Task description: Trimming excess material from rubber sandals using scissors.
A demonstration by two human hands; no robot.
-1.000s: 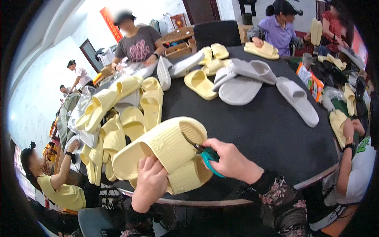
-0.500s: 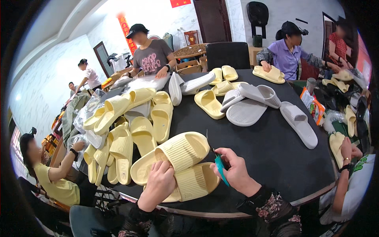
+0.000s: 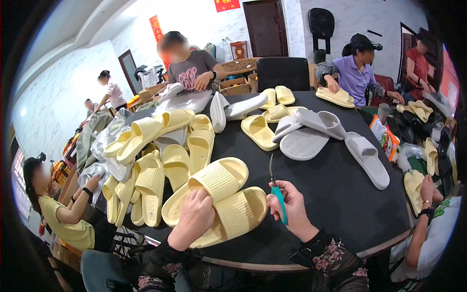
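In front of me at the table's near edge lie two ribbed yellow slippers, one (image 3: 220,179) partly over the other (image 3: 242,215). My left hand (image 3: 195,220) is closed on the upper slipper, its fingers tucked under the strap's near edge; the fingertips are hidden. To the right of the pair, my right hand (image 3: 292,208) is closed around the teal handles of small scissors (image 3: 278,198). Their dark, slim blades point up and away from me, apart from the slippers. Whether the blades are parted is hard to tell.
A pile of yellow slippers (image 3: 148,182) lies left of my hands. Grey slippers (image 3: 305,143) and a single grey one (image 3: 367,158) rest farther right on the black table (image 3: 335,209). Clear plastic bags (image 3: 99,141) sit at the left. Several people work around the table.
The scissors have turned more upright and moved away from the slippers with my right hand. The slipper pair has shifted slightly left; my left hand keeps its hold.
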